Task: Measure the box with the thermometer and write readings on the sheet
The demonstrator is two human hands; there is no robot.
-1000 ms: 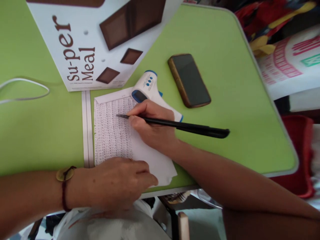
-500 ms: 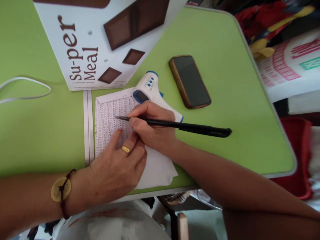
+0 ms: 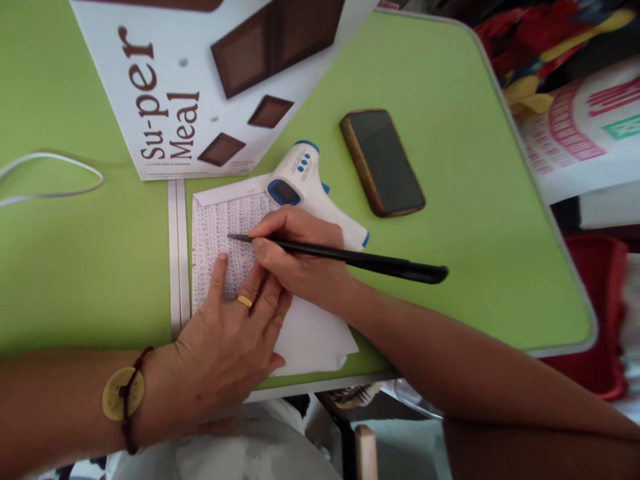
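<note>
A black pen [image 3: 370, 262] is gripped in my right hand [image 3: 300, 250], its tip at the handwritten rows on a sheet of paper [image 3: 310, 337]. My left hand [image 3: 235, 333] lies flat on the lower part of the sheet, fingers stretched out, and a gold ring shows on one finger. The left fingertips come close to my right hand, partly under it. Just beyond my right hand, a white and blue handheld thermometer [image 3: 313, 190] rests on the sheet's far edge. Part of the writing is hidden beneath both hands.
A smartphone in a brown case [image 3: 383, 162] lies on the green table [image 3: 480, 220]. At the back stands a white box [image 3: 167, 87] printted "Su-per Meal". A white cable [image 3: 60, 157] loops at the left. Beyond the right edge are a printed bag [image 3: 585, 127] and a red container [image 3: 600, 313].
My left hand has flattened and shifted slightly left, its fingers straighter. The pen in my right hand has moved a little left, and its back end has swung lower.
</note>
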